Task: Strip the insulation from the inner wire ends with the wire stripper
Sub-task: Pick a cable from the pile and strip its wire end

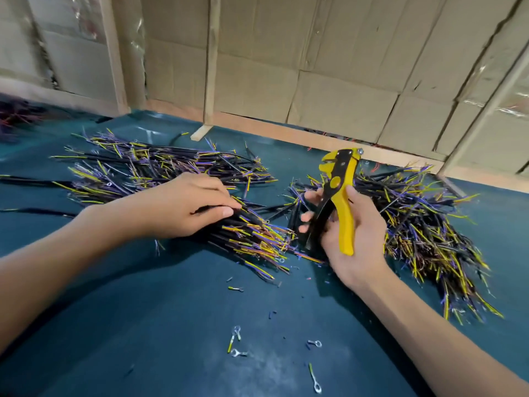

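The person's left hand lies palm down on a fanned bundle of black cables, fingers flat and straight, pressing them to the blue desk and gripping nothing. Under those fingers the cables run lengthwise away to the right and toward the person, ending in loose yellow and purple inner wire ends just beyond the fingertips. Just beside those ends, the right hand is curled around the handles of a yellow and black wire stripper, held upright off the desk with its head at the top facing left; the handles sit spread and nothing is between the jaws. So the wire ends lie low and left of the tool, nearer the left hand, and a cable would likely have to be lifted to the stripper's head. A larger cable pile lies beyond the left hand, another pile behind the right, and small ring terminals are scattered nearer the viewer.
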